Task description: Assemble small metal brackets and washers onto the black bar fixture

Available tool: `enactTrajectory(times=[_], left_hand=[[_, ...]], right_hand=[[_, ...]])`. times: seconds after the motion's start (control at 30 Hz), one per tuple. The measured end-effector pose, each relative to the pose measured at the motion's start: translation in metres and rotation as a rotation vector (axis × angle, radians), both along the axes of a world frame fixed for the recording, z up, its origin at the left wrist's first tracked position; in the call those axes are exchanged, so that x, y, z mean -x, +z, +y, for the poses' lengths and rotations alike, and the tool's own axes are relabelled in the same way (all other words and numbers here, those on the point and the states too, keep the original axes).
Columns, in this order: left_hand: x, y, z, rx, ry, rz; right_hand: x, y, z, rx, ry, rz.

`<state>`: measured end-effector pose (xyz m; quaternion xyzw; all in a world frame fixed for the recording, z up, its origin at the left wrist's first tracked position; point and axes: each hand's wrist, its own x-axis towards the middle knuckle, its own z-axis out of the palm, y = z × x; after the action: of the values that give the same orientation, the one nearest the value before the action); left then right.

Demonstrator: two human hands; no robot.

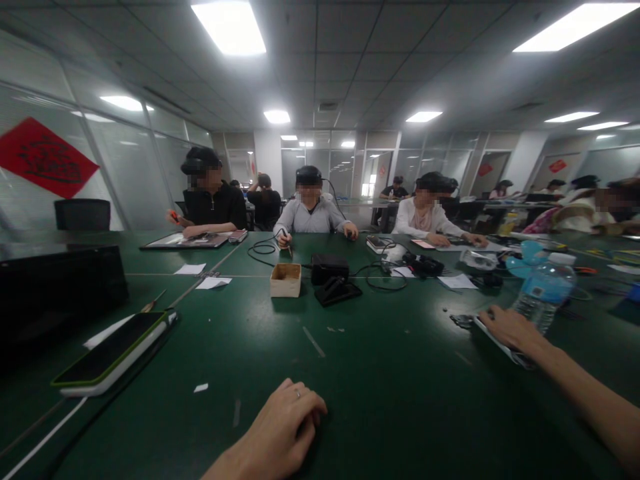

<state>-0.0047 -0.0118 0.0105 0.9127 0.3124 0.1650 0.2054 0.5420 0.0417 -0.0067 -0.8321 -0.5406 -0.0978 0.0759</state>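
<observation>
My left hand (pixel 283 430), with a ring on one finger, rests on the green tabletop (pixel 390 393). Its fingers are curled in together, and nothing shows in them. Farther off on the right, my right hand (pixel 515 330) lies over a flat white item (pixel 500 341), the fingers bent down on it. Most of that item is covered by the hand, so its kind is unclear. Just behind the right hand stands a water bottle (pixel 545 290) with a blue label. Small dark bits (pixel 461 321) lie beside the fingertips.
A phone (pixel 115 350) sits on a white block with a cable at left, near a black screen (pixel 60 293). A small open box (pixel 285 281) and a black device (pixel 330 268) stand mid-table. Across the table, people (pixel 313 217) in headsets are seated. Cables and papers (pixel 457 281) lie right.
</observation>
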Motion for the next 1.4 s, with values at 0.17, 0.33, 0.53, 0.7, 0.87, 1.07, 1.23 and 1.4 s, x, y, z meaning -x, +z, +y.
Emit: enactTrajectory(times=[0.17,0.33,0.53,0.7,0.87,1.07,1.23,1.4], left_hand=[[-0.001,0.001,-0.001,0.018,0.006,0.017],[-0.001,0.001,-0.001,0.015,0.002,0.005],[-0.001,0.0,0.0,0.0,-0.015,-0.013],[-0.003,0.002,0.001,-0.015,-0.026,-0.007],[-0.004,0.003,0.001,-0.02,-0.023,-0.001],[-0.005,0.003,0.001,-0.021,-0.006,0.008],[-0.004,0.004,0.0,-0.022,-0.003,0.023],[-0.004,0.005,0.0,-0.024,-0.017,0.017]], right_hand=[[0.009,0.008,-0.003,0.128,-0.162,0.076],[0.006,0.02,-0.008,0.173,-0.183,0.135],[-0.005,0.032,-0.009,0.223,-0.156,0.218],[0.002,0.034,-0.012,0.208,-0.17,0.208],[0.02,0.031,-0.017,0.224,-0.174,0.208],[0.035,0.031,-0.021,0.172,-0.145,0.179],[0.042,0.03,-0.027,0.146,-0.141,0.149],[0.043,0.028,-0.03,0.12,-0.12,0.082]])
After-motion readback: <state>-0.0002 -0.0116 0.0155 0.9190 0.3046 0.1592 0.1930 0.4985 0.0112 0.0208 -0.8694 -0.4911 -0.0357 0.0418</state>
